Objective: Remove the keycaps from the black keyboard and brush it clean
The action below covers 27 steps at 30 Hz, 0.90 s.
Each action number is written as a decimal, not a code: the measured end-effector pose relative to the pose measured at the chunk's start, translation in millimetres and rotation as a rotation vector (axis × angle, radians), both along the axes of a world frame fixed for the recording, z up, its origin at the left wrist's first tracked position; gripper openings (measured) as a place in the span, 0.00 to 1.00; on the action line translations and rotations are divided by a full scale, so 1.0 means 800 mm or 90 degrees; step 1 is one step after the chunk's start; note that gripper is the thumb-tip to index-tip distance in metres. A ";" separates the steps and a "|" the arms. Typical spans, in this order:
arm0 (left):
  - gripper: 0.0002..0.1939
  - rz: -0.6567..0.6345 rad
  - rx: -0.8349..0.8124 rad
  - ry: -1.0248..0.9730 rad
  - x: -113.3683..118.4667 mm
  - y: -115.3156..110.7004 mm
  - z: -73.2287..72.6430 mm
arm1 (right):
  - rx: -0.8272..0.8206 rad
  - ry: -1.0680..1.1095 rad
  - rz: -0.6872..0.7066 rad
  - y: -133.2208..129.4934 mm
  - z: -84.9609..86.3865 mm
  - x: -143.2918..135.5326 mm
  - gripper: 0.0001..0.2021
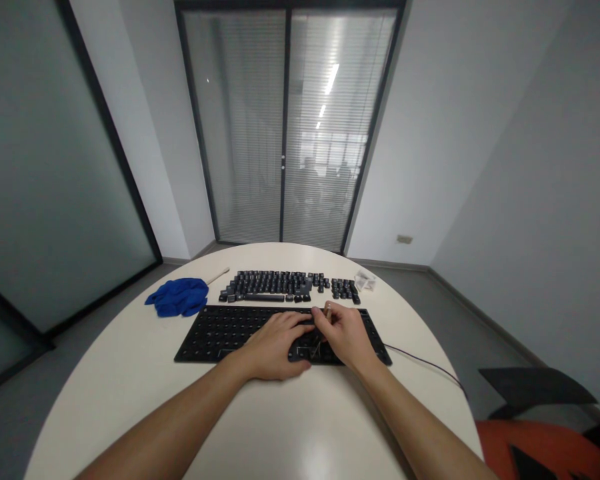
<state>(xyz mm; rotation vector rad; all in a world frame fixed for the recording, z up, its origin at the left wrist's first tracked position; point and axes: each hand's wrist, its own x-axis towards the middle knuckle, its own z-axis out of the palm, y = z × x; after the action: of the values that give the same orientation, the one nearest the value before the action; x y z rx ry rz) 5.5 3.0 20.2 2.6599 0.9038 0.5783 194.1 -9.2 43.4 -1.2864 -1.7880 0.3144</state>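
Note:
A black keyboard (pixel 215 337) with its keycaps off lies in front of me, and rows of bare switches show on it. My left hand (pixel 275 343) rests across its middle, fingers stretched out and the thumb at the near edge. Over the right part of the keyboard, my right hand (pixel 347 333) is closed around a small wire-pronged tool (pixel 316 347). The tool points down at the keyboard; its upper part is mostly hidden by my fingers. Just beyond the keyboard, black keycaps (pixel 270 281) are laid out in keyboard order, with a long spacebar (pixel 263 298) in front.
A crumpled blue cloth (pixel 180 297) lies at the left, beside a pale thin-handled brush or stick (pixel 219 275). At the right back sits a small clear plastic bag (pixel 365 280). A dark cable (pixel 425 362) runs over the edge of the round white table (pixel 130 387) toward a red chair (pixel 545 447).

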 end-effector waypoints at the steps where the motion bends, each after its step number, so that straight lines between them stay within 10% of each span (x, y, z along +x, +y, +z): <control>1: 0.37 0.000 0.000 -0.001 0.000 0.000 0.000 | -0.002 0.001 0.000 0.000 0.000 0.001 0.22; 27: 0.37 0.009 0.003 0.005 0.000 -0.001 -0.001 | 0.018 -0.046 0.107 0.004 0.000 0.013 0.19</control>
<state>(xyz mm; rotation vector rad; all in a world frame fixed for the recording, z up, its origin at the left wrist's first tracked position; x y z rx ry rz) 5.4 2.4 19.6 2.6631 0.9256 0.5748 204.8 -5.7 43.2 -1.1419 -1.9600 0.3386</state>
